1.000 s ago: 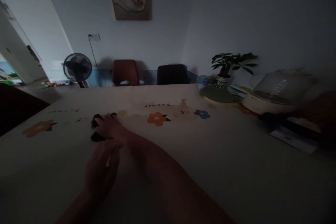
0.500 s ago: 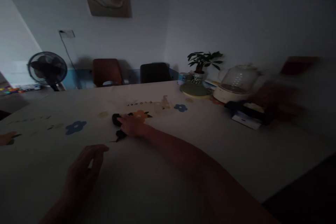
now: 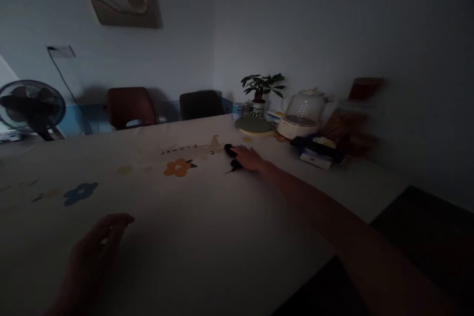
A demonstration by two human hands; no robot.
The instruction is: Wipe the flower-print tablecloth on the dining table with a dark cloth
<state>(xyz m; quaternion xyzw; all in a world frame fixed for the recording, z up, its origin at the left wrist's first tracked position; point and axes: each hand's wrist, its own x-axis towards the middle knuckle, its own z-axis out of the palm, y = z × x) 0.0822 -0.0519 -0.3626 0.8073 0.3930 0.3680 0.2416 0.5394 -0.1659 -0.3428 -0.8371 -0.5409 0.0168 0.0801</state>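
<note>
My right hand [image 3: 250, 157] reaches far across the pale tablecloth [image 3: 192, 227], its fingers closed over a small black object [image 3: 230, 150]. Part of this object sticks out at the fingertips, and a second dark part with a thin strand [image 3: 234, 165] shows below the hand. Its exact kind is too dark to make out. Nearer to me on the left, my left hand [image 3: 98, 242] hovers over or rests on the cloth, I cannot tell which. Its fingers are loosely bent with a gap at the thumb, and nothing shows in them.
Beyond my right hand are a round green mat [image 3: 255, 126], a potted plant [image 3: 258, 94], a can [image 3: 238, 110] and a glass kettle [image 3: 301, 113]. A dark stack with a white box [image 3: 315, 158] lies on the right. Chairs [image 3: 131, 107] and a fan [image 3: 31, 106] stand behind the table.
My right hand has moved right across the cloth with the black object, from the orange flower past the blue one. The view has swung right. My left hand looks much the same.
</note>
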